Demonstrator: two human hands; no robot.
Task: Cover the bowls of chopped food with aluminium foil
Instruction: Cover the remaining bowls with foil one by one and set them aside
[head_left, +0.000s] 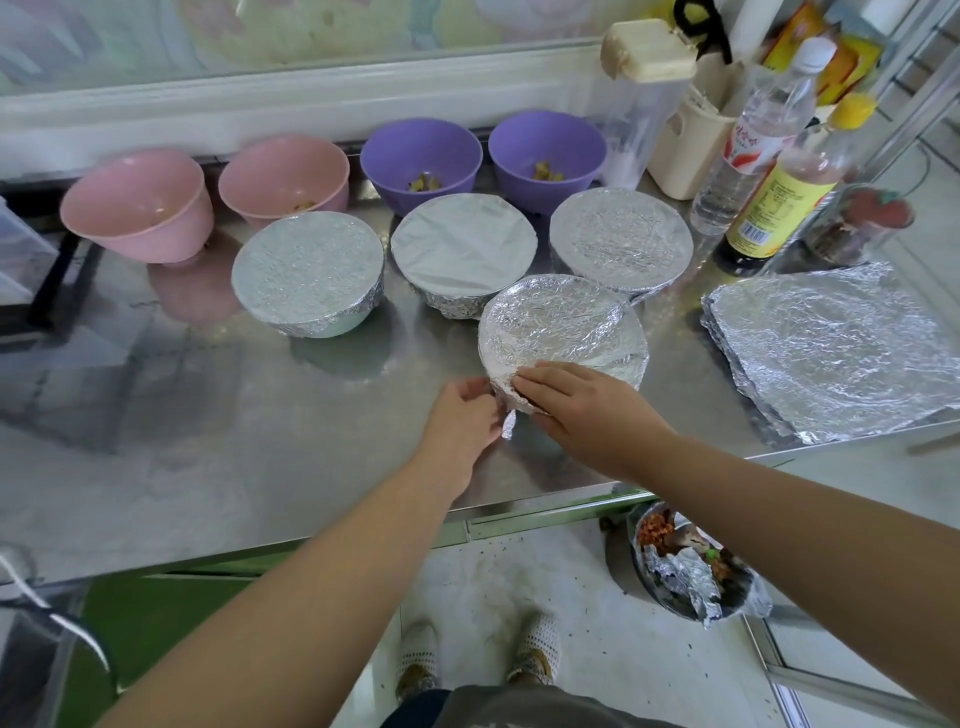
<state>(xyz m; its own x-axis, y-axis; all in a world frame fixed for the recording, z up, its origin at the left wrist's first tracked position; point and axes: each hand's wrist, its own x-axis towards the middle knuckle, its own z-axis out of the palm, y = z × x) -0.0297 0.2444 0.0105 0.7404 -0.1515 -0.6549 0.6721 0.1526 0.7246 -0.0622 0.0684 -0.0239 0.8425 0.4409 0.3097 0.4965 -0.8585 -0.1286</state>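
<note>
The person is wrapping the front bowl (563, 322), which sits on the steel bench (260, 441) close to its near edge. Foil already lies over the top of this bowl. The right hand (587, 410) rests flat on the near rim with straight fingers and presses the foil down. The left hand (460, 415) touches the foil on the bowl's left side with bent fingers; whether it pinches or only pushes cannot be told. A small foil flap (509, 426) sticks out between the hands.

It looks like the tucking step. Next, that flap likely needs folding tight under the rim.

Just behind the front bowl stand three covered bowls (307, 270) (464, 249) (621, 239). Farther behind it, two pink bowls (137, 208) (283, 179) and two purple bowls (421, 156) (547, 150) are still open. Spare foil sheets (836, 353) lie to its right, and there is bare bench to its left.
</note>
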